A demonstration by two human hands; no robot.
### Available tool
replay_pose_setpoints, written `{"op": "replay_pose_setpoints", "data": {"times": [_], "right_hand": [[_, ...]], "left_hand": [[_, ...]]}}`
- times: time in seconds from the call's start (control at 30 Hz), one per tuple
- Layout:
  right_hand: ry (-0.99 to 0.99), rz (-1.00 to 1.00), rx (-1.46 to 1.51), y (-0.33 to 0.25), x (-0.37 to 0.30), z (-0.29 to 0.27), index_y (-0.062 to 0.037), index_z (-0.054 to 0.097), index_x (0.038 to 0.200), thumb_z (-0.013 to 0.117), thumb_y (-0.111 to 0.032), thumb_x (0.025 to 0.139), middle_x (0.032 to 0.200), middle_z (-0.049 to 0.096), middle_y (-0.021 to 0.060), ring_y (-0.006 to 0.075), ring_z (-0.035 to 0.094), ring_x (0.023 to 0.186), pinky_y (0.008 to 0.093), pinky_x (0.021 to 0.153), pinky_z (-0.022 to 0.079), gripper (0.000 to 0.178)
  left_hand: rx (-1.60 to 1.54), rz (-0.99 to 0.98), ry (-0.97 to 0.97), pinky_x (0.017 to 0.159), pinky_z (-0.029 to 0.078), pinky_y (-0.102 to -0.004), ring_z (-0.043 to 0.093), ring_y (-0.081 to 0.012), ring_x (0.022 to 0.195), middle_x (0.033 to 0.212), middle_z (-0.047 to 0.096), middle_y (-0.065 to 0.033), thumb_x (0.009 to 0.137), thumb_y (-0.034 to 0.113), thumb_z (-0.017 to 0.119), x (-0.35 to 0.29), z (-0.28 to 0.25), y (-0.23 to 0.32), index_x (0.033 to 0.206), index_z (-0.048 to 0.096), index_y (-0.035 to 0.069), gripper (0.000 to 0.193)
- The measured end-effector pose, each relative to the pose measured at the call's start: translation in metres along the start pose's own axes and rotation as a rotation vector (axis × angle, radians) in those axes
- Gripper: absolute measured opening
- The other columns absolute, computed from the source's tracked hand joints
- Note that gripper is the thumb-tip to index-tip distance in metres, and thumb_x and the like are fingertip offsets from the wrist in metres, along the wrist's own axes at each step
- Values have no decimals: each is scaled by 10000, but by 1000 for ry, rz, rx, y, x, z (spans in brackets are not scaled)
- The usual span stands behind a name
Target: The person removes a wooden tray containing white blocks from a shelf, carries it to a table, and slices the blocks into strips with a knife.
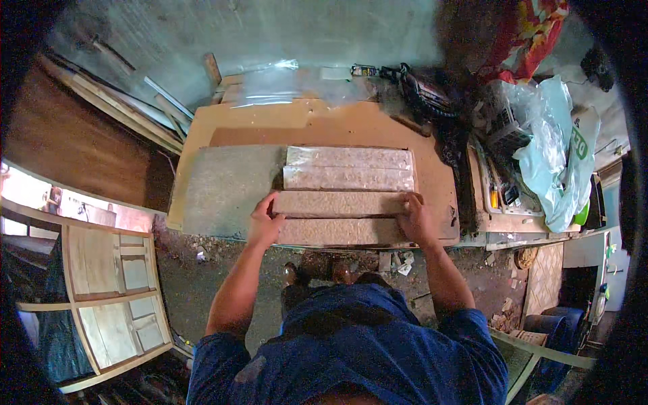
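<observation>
Both my hands grip the ends of a long tan speckled strip [341, 203], whose material I cannot make out. My left hand [266, 221] closes on its left end, the thumb toward the near side. My right hand [416, 219] has its fingers bent round the right end. Just nearer to me, a similar tan strip [337, 231] lies parallel along the table's front edge. On the far side are two paler strips [348, 168] with a shiny surface, side by side. A flat grey sheet [233, 185] extends to their left.
The tan board tabletop [263, 120] carries clear plastic film [270, 84] at the back. Dark tools [422, 94] stand at its back right. Further right, a pale plastic bag [550, 148] lies over a cluttered side bench. Wooden frames [115, 297] stand at left; scraps litter the floor.
</observation>
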State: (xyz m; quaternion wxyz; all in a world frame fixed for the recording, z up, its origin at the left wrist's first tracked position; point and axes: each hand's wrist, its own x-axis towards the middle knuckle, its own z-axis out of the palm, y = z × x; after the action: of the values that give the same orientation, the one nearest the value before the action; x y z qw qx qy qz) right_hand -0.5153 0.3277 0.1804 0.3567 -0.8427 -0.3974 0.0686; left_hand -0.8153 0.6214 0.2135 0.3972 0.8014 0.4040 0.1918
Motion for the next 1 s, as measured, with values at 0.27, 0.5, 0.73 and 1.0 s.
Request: {"op": "replay_pose_setpoints", "data": {"times": [0.27, 0.5, 0.73, 1.0], "right_hand": [[85, -43, 30, 18, 3, 14, -59, 607, 1116, 686, 3, 750, 1223, 591, 202, 397, 619, 1069, 434, 829, 543, 380], [-37, 66, 1, 0, 16, -6, -50, 599, 1123, 710, -85, 812, 1230, 584, 223, 431, 607, 1070, 460, 887, 517, 333], [17, -30, -103, -6, 108, -2, -84, 578, 1263, 759, -260, 836, 1357, 545, 197, 389, 525, 1259, 468, 1014, 456, 496], [-421, -235, -400, 3, 186, 26, -175, 460, 1477, 644, -602, 858, 1465, 505, 146, 345, 424, 1389, 561, 1184, 240, 774]], "left_hand": [[-108, 30, -54, 1000, 507, -366, 629, -245, 1181, 1333, 622, -151, 810, 37, 730, 9, 9, -36, 1413, 520, 65, 640], [-296, 67, -6, 970, 517, -362, 633, -237, 1164, 1323, 624, -160, 821, 61, 738, 6, 9, -39, 1418, 515, 64, 637], [154, 309, 53, 1096, 412, -469, 528, -410, 1265, 1358, 572, -209, 881, 190, 700, 66, -1, 20, 1387, 540, 86, 541], [485, 524, -121, 1153, 335, -492, 427, -389, 1369, 1456, 503, -149, 816, 273, 784, 161, 33, 32, 1384, 554, 112, 633]]}}
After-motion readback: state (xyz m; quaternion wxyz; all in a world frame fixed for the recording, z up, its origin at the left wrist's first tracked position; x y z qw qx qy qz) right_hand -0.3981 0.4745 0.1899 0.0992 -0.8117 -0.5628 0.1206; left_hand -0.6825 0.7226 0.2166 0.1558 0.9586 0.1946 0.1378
